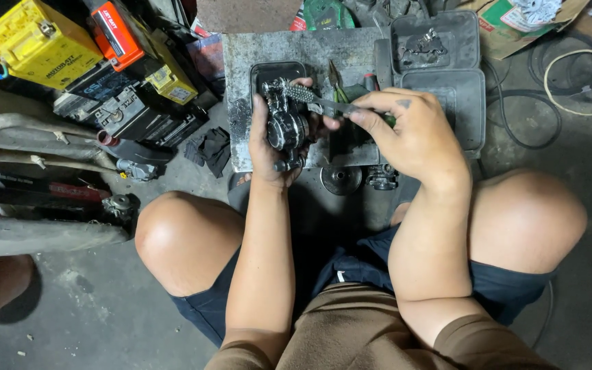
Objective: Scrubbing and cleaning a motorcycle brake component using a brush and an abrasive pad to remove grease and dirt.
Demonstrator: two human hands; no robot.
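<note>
My left hand [268,147] grips a small greasy black metal engine part [286,127], held upright above a stained grey slab [241,62]. My right hand [405,133] holds a thin tool with a green handle [323,101]. The tool's bristly metal tip rests on the top of the part. Both hands hover over the slab between my bare knees.
A black tray [447,58] with metal bits sits at the back right. A round disc [341,179] and a small black component [381,177] lie at the slab's near edge. Yellow and orange batteries [42,44] and pipes crowd the left. Cables [570,75] coil at right.
</note>
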